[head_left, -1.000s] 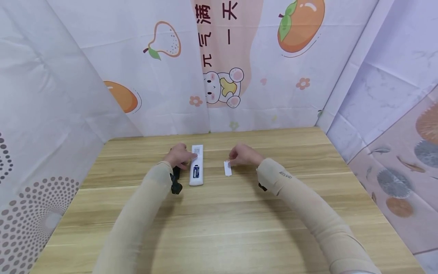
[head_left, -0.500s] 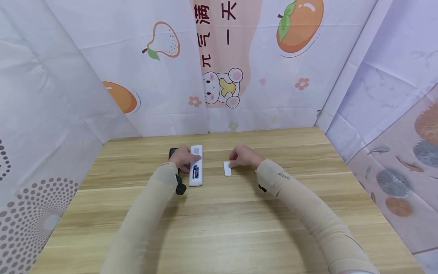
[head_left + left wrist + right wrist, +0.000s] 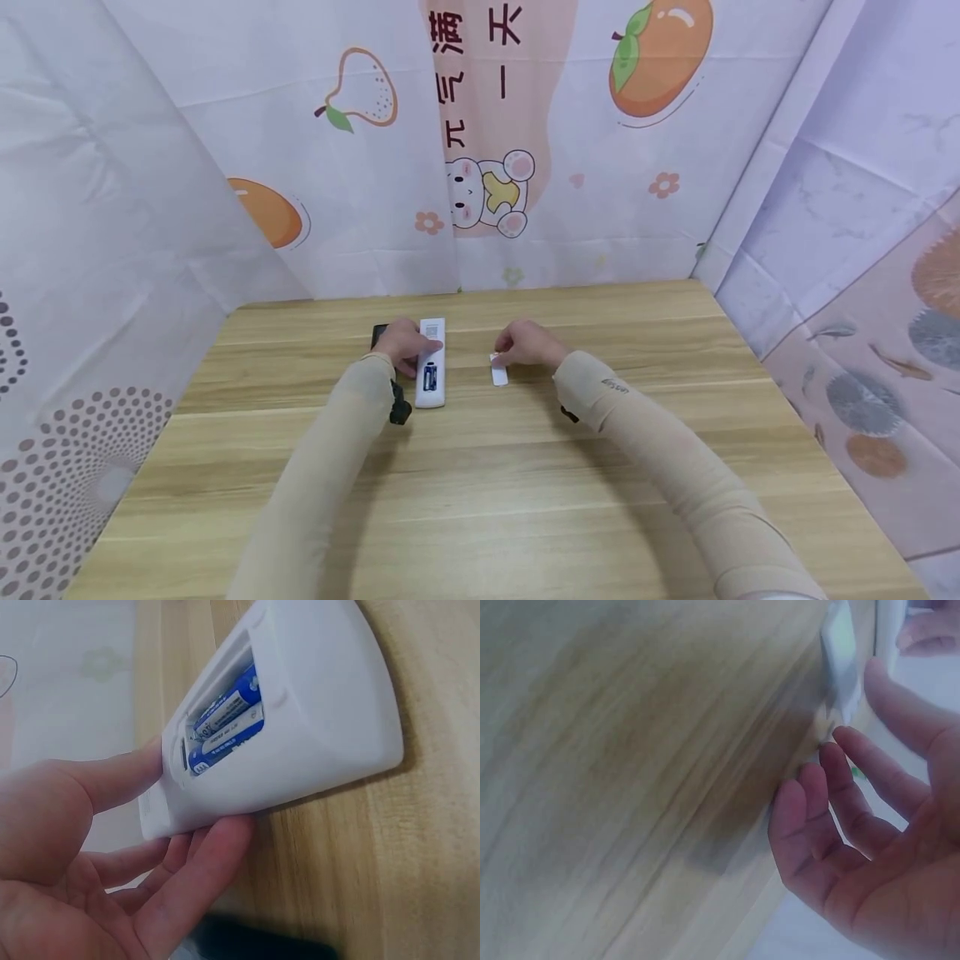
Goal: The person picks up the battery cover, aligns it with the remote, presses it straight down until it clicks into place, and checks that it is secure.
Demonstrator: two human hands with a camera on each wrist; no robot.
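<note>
A white remote control point(image 3: 436, 356) lies back side up on the table, its battery compartment uncovered. Two blue-and-white batteries point(image 3: 227, 718) sit side by side in that compartment. My left hand point(image 3: 400, 342) grips the remote from its left side, thumb on the upper face and fingers along the edge. To the right lies a small white battery cover point(image 3: 499, 375). My right hand point(image 3: 527, 342) pinches the far end of the cover between thumb and forefinger; its other fingers curl loosely in the right wrist view.
A black object point(image 3: 379, 332), partly hidden by the left hand, lies left of the remote. Both hands work over a wood-grain table point(image 3: 480, 500). Behind it hangs a printed white curtain point(image 3: 600, 183).
My left hand has moved right and taken a grip on the remote, uncovering part of the black object. The right hand has shifted slightly left over the cover's far end.
</note>
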